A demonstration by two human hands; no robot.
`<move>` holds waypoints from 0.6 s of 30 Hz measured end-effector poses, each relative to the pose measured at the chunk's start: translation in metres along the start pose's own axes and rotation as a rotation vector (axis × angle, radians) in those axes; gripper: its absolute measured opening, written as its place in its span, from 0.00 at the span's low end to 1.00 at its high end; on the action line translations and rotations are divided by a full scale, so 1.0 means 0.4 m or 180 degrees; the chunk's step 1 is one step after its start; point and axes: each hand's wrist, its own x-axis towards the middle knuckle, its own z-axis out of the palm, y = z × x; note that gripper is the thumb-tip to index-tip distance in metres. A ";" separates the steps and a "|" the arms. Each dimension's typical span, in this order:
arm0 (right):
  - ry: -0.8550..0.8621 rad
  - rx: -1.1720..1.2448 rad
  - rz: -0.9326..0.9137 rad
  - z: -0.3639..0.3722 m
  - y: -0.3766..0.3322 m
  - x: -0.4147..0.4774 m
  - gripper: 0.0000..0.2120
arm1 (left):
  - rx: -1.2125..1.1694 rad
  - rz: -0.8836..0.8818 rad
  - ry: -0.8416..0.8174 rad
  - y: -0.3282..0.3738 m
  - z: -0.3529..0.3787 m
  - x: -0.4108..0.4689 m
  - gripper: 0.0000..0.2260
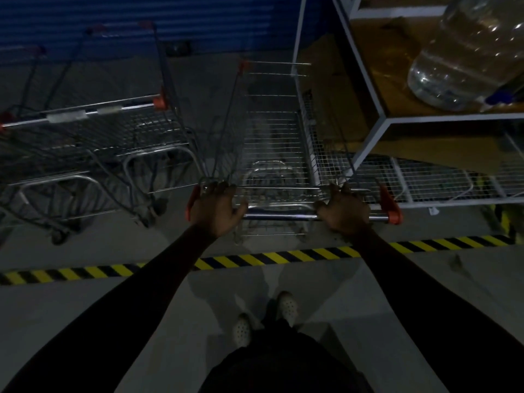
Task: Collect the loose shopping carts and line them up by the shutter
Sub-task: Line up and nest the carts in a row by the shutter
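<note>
Dark sleeves (141,293) reach up from the lower corners to the chrome handle (280,215) of a wire shopping cart (272,131) at frame centre. The left grip (217,207) and right grip (344,209) rest on it by its orange-red end caps (392,207). In the dim light I cannot tell whether the fingers curl round. The cart noses toward the ribbed blue shutter (141,18) at the top. Its right side is just beside a white-framed mesh rack (368,146). Two parked carts (85,137) stand at left across a strip of bare floor (195,80). Striped hazard tape (255,258) crosses behind it.

Long black sleeves (136,302), dark trousers (283,367), white perforated clogs (242,331)
</note>
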 end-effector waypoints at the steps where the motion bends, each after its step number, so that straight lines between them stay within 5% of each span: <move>1: 0.0024 0.0017 0.0003 0.003 0.002 -0.005 0.30 | -0.0027 -0.0001 0.0026 0.000 -0.001 -0.005 0.29; 18: 0.0076 -0.0106 0.0019 0.018 0.018 -0.036 0.29 | -0.0061 0.0065 0.0106 0.007 0.013 -0.035 0.31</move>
